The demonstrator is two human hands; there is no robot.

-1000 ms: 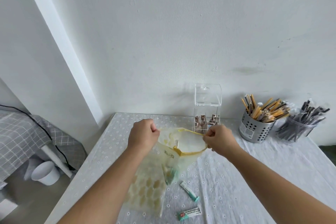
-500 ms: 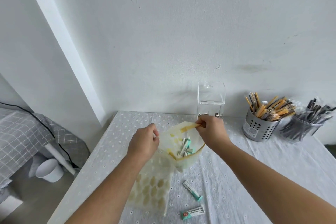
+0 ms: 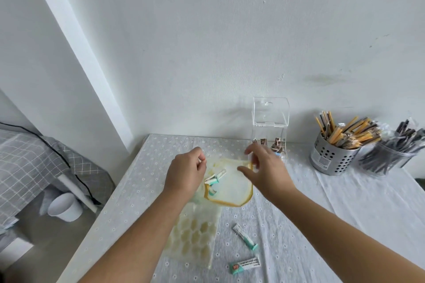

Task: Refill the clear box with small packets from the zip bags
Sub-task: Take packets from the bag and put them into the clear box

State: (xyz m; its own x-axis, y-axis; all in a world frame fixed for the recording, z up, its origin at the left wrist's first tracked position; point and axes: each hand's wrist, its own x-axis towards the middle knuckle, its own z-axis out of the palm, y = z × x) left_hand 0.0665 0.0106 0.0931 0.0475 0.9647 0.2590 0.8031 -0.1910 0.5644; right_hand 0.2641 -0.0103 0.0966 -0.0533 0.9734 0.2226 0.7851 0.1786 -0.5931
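The zip bag (image 3: 232, 190) is held open on the tabletop (image 3: 345, 213), its left rim pinched by the left hand (image 3: 186, 174); the right hand (image 3: 264, 172) is spread over the mouth, nothing gripped. Just behind, the clear box (image 3: 270, 122), lid raised, is seen nearly empty. Refill judged barely begun.

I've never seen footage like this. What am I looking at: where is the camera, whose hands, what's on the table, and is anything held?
No machine: a person's bare hands, filmed by one head-worn camera looking down. The left hand pinches the rim of a zip bag with small packets inside. The right hand spreads its fingers over the bag's mouth, apparently holding nothing. On the table lie one loose packet and a second packet. Behind stand the clear box, lid up, a metal pot and a clear pot of sticks.
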